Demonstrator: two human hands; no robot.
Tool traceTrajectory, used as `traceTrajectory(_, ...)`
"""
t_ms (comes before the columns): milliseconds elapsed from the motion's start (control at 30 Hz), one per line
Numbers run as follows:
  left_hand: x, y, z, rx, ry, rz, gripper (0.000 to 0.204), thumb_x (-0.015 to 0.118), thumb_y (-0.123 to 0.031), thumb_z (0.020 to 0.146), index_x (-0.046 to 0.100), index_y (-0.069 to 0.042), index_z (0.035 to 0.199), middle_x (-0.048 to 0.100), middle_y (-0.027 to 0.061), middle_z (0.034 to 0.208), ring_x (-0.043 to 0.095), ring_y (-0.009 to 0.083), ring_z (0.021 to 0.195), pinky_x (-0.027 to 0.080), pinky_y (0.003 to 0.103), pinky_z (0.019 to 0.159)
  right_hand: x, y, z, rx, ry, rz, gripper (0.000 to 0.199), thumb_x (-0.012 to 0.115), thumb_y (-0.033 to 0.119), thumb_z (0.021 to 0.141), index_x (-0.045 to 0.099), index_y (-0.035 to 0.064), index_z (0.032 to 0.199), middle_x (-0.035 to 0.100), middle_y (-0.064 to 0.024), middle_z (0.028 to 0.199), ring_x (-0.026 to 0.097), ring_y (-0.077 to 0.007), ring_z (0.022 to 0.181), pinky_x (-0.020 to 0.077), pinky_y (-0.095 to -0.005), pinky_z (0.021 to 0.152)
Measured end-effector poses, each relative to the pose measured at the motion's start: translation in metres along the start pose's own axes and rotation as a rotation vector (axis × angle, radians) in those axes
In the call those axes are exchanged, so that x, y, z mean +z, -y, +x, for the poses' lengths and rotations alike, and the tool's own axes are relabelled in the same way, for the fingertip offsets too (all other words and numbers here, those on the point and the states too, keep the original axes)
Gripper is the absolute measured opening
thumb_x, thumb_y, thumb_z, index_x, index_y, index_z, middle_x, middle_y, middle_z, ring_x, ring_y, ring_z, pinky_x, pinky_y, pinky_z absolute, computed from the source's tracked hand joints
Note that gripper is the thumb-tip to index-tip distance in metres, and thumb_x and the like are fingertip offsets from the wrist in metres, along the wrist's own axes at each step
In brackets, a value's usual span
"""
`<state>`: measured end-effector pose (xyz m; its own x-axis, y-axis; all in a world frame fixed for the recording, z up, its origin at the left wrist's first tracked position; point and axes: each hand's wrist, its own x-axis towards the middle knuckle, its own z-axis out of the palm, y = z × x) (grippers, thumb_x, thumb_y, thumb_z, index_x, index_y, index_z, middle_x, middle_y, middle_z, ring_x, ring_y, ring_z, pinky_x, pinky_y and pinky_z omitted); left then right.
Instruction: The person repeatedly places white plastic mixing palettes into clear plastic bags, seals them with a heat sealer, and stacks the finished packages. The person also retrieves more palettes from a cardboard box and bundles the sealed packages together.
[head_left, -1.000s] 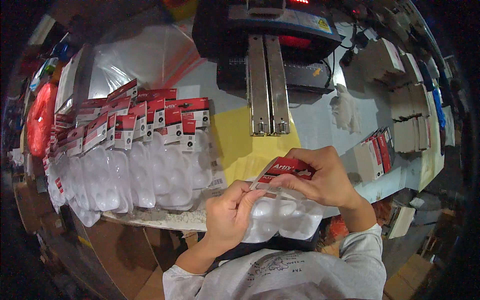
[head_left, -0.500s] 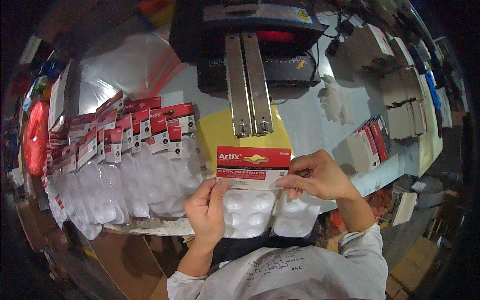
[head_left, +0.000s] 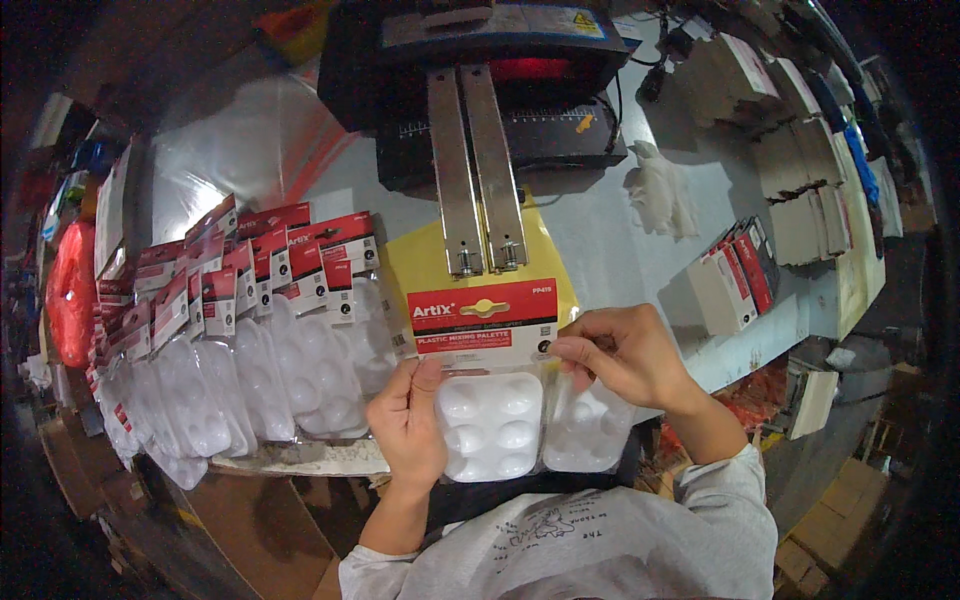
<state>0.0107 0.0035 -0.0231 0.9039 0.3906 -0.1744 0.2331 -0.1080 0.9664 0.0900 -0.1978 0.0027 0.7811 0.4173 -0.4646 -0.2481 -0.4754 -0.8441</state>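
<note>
A red, black and white header card (head_left: 474,348) with a hang hole stands upright in front of me, above a white plastic paint palette (head_left: 490,425) with round wells. At the card's lower left corner, my left hand (head_left: 408,425) pinches between thumb and fingers. My right hand (head_left: 640,360) grips the right edge, thumb in front. A second white palette (head_left: 588,430), seemingly in clear film, lies below my right fingers; I cannot tell whether they touch it. Just beyond the card are two parallel metal bars (head_left: 478,170) of a black machine (head_left: 500,140).
Several bagged palettes (head_left: 265,370) with red cards overlap on the left of the table. A yellow sheet (head_left: 550,250) lies under the bars. To the right stand a bundle of header cards (head_left: 735,280), a crumpled clear plastic bag (head_left: 662,195) and stacks of grey card (head_left: 800,165).
The view has shifted slightly, so the table things appear a little further left. Both hands keep their grip, and the card sits slightly higher, tilted a little more.
</note>
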Motion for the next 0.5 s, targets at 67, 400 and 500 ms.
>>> traceTrajectory(67,0.001,0.002,0.001,-0.002,-0.010,0.008,0.025,0.053,-0.019,0.092,0.060,0.004,0.083,0.058,0.0015,0.069,0.044,0.0061,0.066,0.037,0.020,0.060,0.000,-0.001,-0.001,0.055,0.026,0.092,0.022,0.061,0.018,0.085,0.066,-0.0032,0.088,0.063,-0.0088,0.066,0.061,-0.0109,0.057,0.0478,-0.0240,0.051)
traceTrajectory(400,0.004,0.003,0.003,-0.007,0.003,0.065,0.028,0.045,-0.022,0.095,0.057,0.003,0.095,0.060,0.0070,0.074,0.048,0.0091,0.066,0.042,0.024,0.064,0.004,-0.005,0.004,0.084,0.095,0.345,0.016,0.058,0.010,0.085,0.061,-0.0045,0.081,0.061,-0.0066,0.068,0.057,-0.0103,0.057,0.0468,-0.0230,0.054)
traceTrajectory(500,0.014,0.009,0.011,0.020,-0.023,0.133,0.029,0.042,-0.023,0.096,0.058,0.000,0.090,0.057,0.0014,0.075,0.047,0.0072,0.070,0.041,0.023,0.066,0.007,-0.009,0.013,0.133,0.074,0.480,0.014,0.058,0.009,0.085,0.060,-0.0038,0.079,0.060,-0.0070,0.069,0.056,-0.0110,0.055,0.0457,-0.0229,0.052)
